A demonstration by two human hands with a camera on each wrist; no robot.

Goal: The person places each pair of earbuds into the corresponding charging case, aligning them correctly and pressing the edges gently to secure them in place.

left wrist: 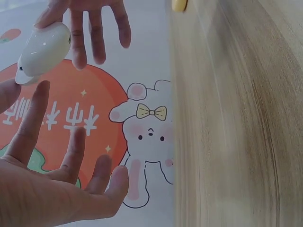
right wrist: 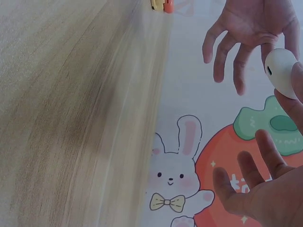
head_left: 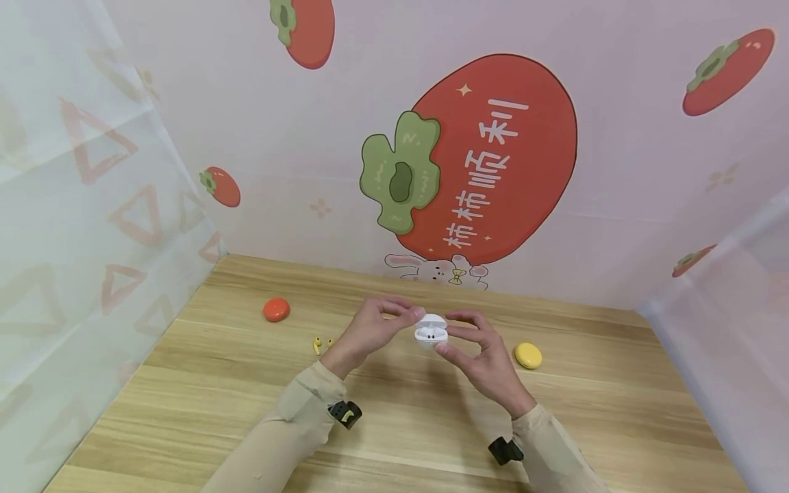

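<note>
A white earbud case (head_left: 431,334) is held up above the table with its lid (head_left: 433,320) raised. White shapes and two dark spots show inside it; whether these are seated earbuds is hard to tell. My right hand (head_left: 487,359) grips the case's right side between thumb and fingers. From the other side my left hand (head_left: 377,327) pinches the lid's edge with thumb and index finger, the other fingers apart from it. The left wrist view shows the glossy back of the case (left wrist: 46,49); the right wrist view shows its rounded side (right wrist: 280,71).
Yellow earbuds (head_left: 317,346) lie on the wooden table (head_left: 394,424), partly behind my left wrist. A round orange case (head_left: 276,309) sits farther left. Right of my right hand is a round yellow case (head_left: 528,355). A printed backdrop (head_left: 296,226) rises behind the table.
</note>
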